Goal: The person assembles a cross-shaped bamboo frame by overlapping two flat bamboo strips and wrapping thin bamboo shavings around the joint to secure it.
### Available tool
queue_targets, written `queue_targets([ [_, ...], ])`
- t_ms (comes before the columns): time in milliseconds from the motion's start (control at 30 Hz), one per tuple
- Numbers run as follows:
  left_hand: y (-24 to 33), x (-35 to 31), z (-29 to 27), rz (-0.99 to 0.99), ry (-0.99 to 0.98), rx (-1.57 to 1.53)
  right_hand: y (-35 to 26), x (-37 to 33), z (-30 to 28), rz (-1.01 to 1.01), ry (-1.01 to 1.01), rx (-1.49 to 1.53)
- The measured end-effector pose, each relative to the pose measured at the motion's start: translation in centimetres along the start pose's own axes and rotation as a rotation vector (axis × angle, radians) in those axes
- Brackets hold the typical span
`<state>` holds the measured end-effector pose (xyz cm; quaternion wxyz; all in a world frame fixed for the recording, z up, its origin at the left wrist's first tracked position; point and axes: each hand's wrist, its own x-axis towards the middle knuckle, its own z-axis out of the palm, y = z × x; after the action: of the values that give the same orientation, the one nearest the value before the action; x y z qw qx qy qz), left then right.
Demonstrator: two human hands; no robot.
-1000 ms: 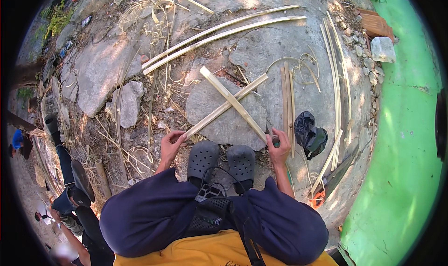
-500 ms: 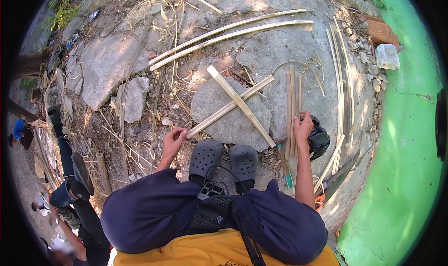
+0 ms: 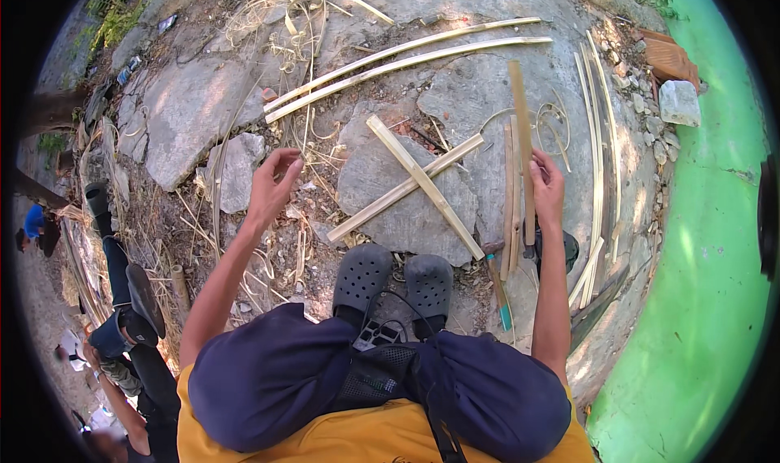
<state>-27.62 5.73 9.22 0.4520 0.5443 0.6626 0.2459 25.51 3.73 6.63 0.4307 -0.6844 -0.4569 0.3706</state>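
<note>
Two pale bamboo strips lie crossed in an X on a flat stone slab in front of my shoes; the crossed strips (image 3: 403,188) touch nothing of my hands. In my right hand (image 3: 548,188) a brown bamboo strip (image 3: 520,97) stands lifted, gripped between thumb and fingers. Just left of it more brown strips (image 3: 509,195) lie side by side on the ground. My left hand (image 3: 276,183) is raised left of the X, fingers curved and apart, with nothing in it.
Beyond the X lie two long pale strips (image 3: 406,65). Several long strips (image 3: 597,162) lie at right, before rubble and a green surface (image 3: 699,300). A teal-marked tool (image 3: 500,296) lies near my right knee. A dark bundle (image 3: 569,252) sits by my right forearm. Another person's legs (image 3: 122,276) show at left.
My right hand has lifted a brown bamboo strip off the others. My left hand has let go of the crossed strip's lower end and moved up and left.
</note>
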Motion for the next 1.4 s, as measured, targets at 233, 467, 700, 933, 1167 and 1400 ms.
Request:
queue_targets([
  [233,5.9,10.5,2.4,0.117,-0.236,0.038,-6.0,7.3,6.1,0.012,-0.641,-0.005],
  [467,6.7,13.9,7.7,0.021,-0.332,-0.13,-5.7,10.4,9.6,-0.022,-0.718,-0.117],
  [700,3.8,14.1,6.3,-0.095,-0.264,-0.251,-5.2,10.4,6.6,-0.213,-0.558,-0.353],
  [933,1.4,13.8,6.0,-0.142,-0.272,-0.242,-0.7,10.0,2.1,0.067,-0.558,-0.301],
  [1167,0.9,13.7,6.2,-0.186,-0.252,-0.307,1.2,9.8,2.5,0.122,-0.544,-0.177],
  [1400,0.9,13.3,5.8,-0.171,-0.293,-0.327,1.8,8.8,2.4,0.139,-0.515,-0.109],
])
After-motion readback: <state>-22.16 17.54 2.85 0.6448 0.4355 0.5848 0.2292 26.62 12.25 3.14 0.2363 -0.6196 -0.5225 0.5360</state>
